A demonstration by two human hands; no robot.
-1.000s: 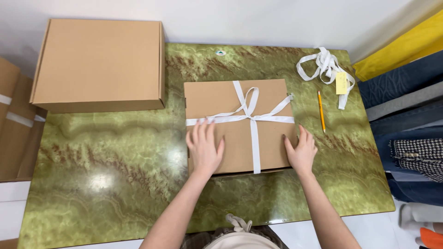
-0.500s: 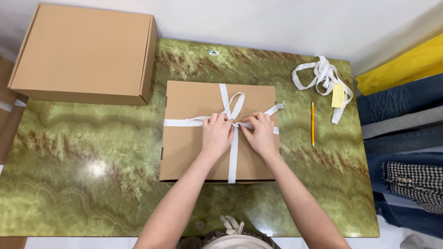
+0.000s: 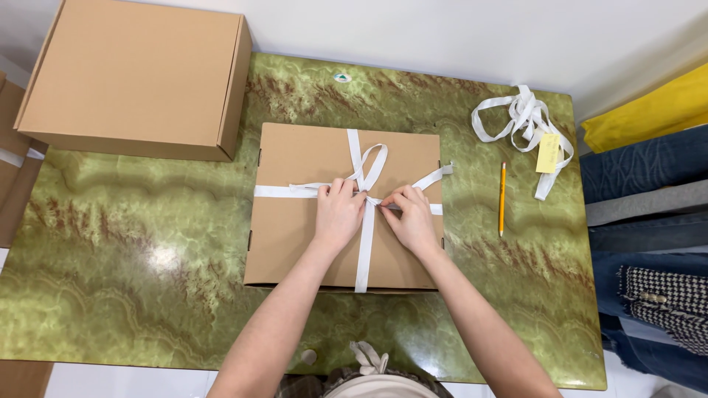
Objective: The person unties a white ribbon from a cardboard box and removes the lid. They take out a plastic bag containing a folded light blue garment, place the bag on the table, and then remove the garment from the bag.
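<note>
A flat brown cardboard box [image 3: 302, 221] lies in the middle of the green marbled table [image 3: 133, 250]. A white ribbon [image 3: 363, 250] crosses it both ways, with a loose bow above the crossing. My left hand [image 3: 338, 215] rests on the box at the crossing and pinches the ribbon. My right hand [image 3: 410, 217] sits just to its right, fingertips closed on the ribbon at the knot. One ribbon tail runs out to the box's right edge.
A larger closed cardboard box [image 3: 133, 77] stands at the back left, overhanging the table. A yellow pencil [image 3: 502, 197] lies right of the tied box. A loose bundle of white ribbon with a yellow tag [image 3: 525, 118] sits at the back right. Folded fabrics [image 3: 649, 206] stack along the right.
My hands left the box's near edge and came together at the ribbon crossing, where they now grip the knot. The view shifted slightly, so the box appears further left.
</note>
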